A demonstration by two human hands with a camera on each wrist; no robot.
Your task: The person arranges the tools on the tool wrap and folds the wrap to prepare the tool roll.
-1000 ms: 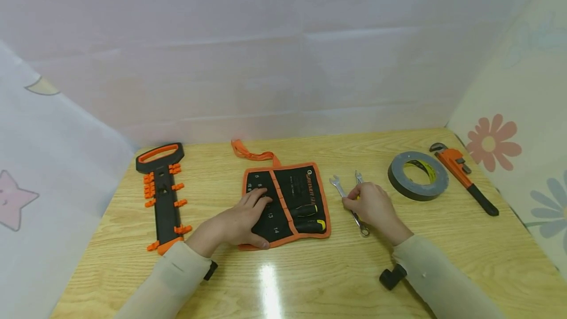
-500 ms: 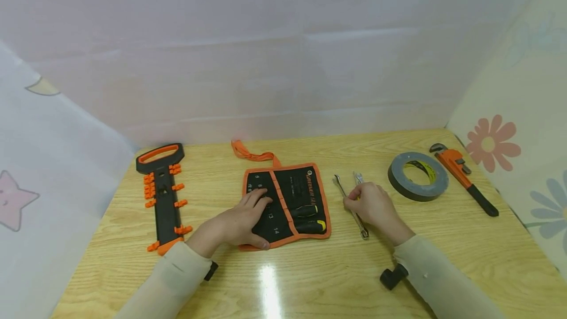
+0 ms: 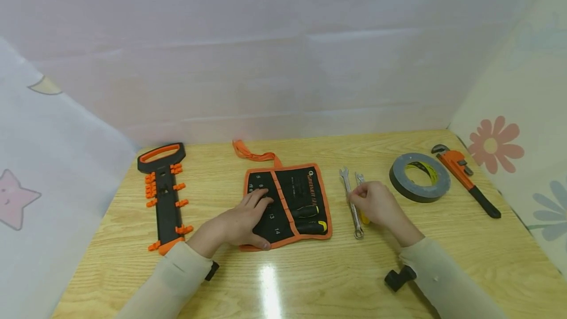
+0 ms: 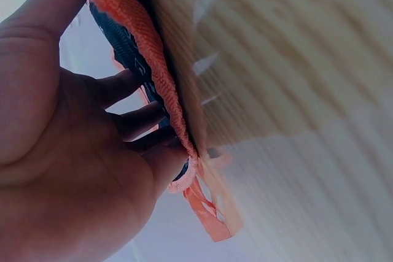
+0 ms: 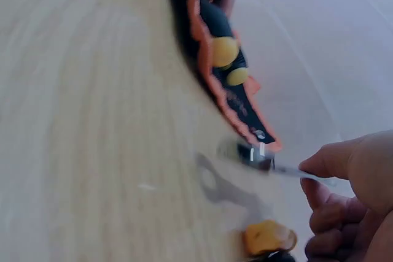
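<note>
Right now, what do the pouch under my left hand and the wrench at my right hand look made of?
The pouch looks like black woven fabric with orange webbing trim, matte and soft-edged. The wrench looks like bare polished steel, silvery and reflective.

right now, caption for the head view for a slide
Left hand rests on the tool roll; right hand pinches a wrench on the table.
</note>
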